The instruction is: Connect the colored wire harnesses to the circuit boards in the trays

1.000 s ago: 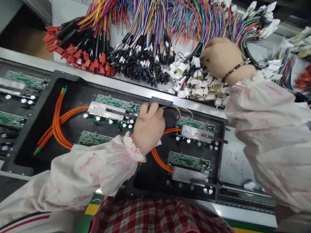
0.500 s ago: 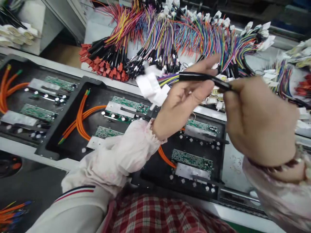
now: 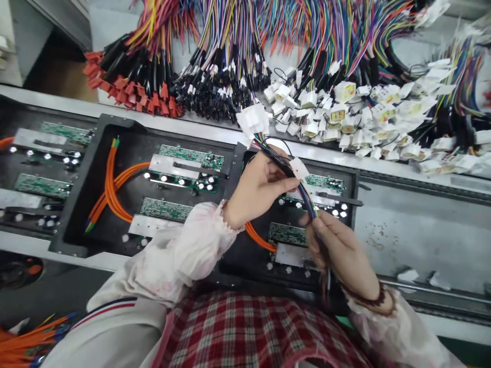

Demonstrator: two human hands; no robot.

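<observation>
A wire harness (image 3: 282, 162) with black sleeving runs slantwise between both hands, above the right-hand black tray. My left hand (image 3: 264, 184) is closed around its upper part, thumb and fingers pinching just below the big white connector (image 3: 253, 120). A smaller white connector (image 3: 298, 168) sticks out beside my left fingertips. Lower down, my right hand (image 3: 339, 245) has its fingers wrapped round the bundle of coloured wires, whose loose ends hang blurred below it. Under the hands lie green circuit boards (image 3: 287, 233) with metal plates and orange cables (image 3: 258, 237).
More black trays (image 3: 69, 227) with boards and orange cables stand on the line to the left. Behind the line lie heaps of harnesses with red connectors (image 3: 130, 94), small black connectors (image 3: 222, 84) and white connectors (image 3: 337, 115). White scraps (image 3: 407, 275) lie at right.
Both hands have come down and nearer with the harness. My right hand has moved from the black sleeve to the wires lower down. The view has shifted, showing more white connectors.
</observation>
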